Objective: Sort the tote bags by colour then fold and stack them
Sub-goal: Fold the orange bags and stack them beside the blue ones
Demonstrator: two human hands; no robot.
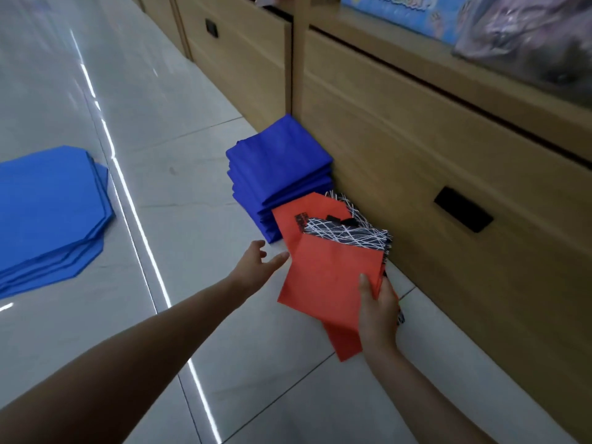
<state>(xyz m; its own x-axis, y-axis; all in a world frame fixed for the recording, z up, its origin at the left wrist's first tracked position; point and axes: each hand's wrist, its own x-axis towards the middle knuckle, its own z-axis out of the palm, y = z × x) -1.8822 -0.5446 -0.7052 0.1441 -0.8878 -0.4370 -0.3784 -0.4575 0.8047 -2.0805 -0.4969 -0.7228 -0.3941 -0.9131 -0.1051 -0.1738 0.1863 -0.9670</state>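
Note:
A stack of folded dark blue tote bags (pixel 278 174) stands on the floor against the wooden cabinet. Beside it lies a pile of red tote bags (pixel 307 219) mixed with black-and-white patterned bags (pixel 349 233). My right hand (pixel 378 312) grips a folded red bag (pixel 333 277) by its near right edge, thumb on top, held tilted over that pile. My left hand (pixel 256 267) reaches toward the bag's left edge with fingers spread, just short of it. A flatter pile of lighter blue bags (pixel 48 213) lies far left on the floor.
Glossy white floor tiles (pixel 192 315) run along a wooden cabinet (pixel 416 155) with drawers and black recessed handles on the right. Packaged goods sit on the shelf (pixel 512 33) above the drawers.

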